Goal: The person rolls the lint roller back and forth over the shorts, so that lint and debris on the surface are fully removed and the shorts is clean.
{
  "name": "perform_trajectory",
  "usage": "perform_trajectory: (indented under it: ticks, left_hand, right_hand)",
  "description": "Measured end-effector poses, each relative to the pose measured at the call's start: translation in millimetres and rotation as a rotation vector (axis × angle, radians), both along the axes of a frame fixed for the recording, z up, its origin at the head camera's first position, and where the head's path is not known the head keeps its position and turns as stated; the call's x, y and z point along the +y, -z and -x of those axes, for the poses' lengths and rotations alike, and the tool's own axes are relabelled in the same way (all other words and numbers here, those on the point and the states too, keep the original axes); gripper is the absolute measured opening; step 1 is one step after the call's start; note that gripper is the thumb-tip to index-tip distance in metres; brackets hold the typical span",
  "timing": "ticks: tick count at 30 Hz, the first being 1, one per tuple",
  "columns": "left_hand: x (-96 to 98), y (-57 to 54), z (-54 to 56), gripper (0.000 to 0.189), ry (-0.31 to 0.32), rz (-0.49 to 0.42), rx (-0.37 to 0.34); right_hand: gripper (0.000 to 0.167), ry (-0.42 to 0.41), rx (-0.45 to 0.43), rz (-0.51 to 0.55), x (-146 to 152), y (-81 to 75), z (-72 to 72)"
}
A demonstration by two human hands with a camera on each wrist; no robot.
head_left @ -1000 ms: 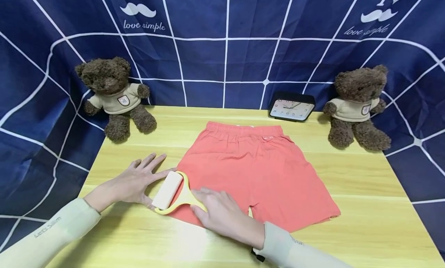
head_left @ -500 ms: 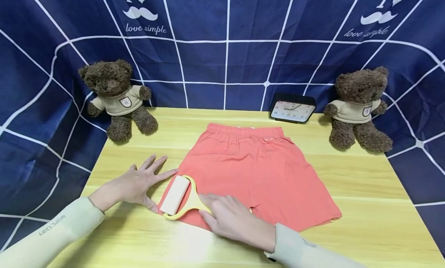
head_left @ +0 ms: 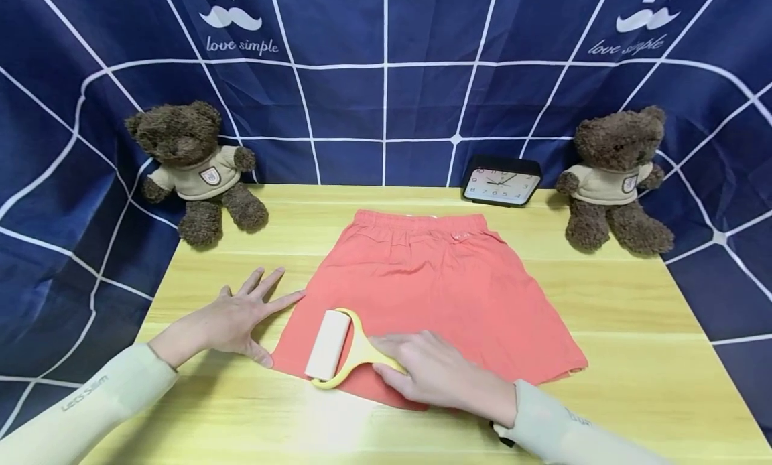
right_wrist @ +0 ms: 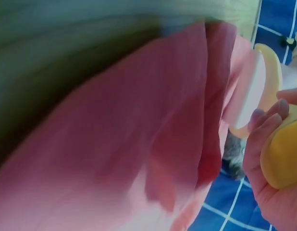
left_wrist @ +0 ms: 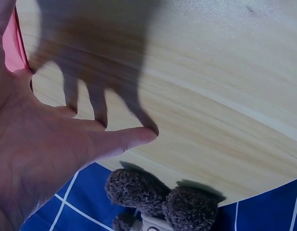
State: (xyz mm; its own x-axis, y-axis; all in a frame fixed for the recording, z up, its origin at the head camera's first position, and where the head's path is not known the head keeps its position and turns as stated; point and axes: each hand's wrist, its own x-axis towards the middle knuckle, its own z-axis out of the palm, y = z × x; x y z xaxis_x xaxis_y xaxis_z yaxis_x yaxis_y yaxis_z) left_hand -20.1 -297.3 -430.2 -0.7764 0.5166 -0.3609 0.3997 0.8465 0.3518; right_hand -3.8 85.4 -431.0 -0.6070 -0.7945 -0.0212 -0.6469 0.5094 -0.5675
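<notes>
Coral-red shorts (head_left: pixel 416 284) lie spread flat on the wooden table, waistband towards the back. My right hand (head_left: pixel 431 368) grips the yellow handle of a lint roller (head_left: pixel 328 344); its white roll rests on the lower left leg of the shorts. In the right wrist view the fingers curl round the yellow handle (right_wrist: pixel 283 154), and the white roll (right_wrist: pixel 249 91) shows beyond them. My left hand (head_left: pixel 232 321) is spread, with thumb and forefinger touching the left edge of the shorts. The left wrist view shows its straight fingers (left_wrist: pixel 124 139) over bare wood.
A brown teddy bear (head_left: pixel 196 173) in a beige sweater sits at the back left, another teddy bear (head_left: pixel 615 180) at the back right. A black square clock (head_left: pixel 502 181) stands near the right bear. Dark blue checked cloth (head_left: pixel 422 103) hangs behind the table (head_left: pixel 639 358).
The lint roller has moved right across the left leg, away from the outer edge, in my right hand. My left hand stays about where it was at the edge of the shorts.
</notes>
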Motion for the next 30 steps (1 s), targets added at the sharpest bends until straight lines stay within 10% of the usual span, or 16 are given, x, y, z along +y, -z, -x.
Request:
perform_trajectory:
  ticks: [30]
  left_hand:
    - [1.2,1.2,-2.6,0.127,0.036,0.000,0.023]
  right_hand:
    - [0.041,-0.122,0.028,0.017,138,-21.4,10.4]
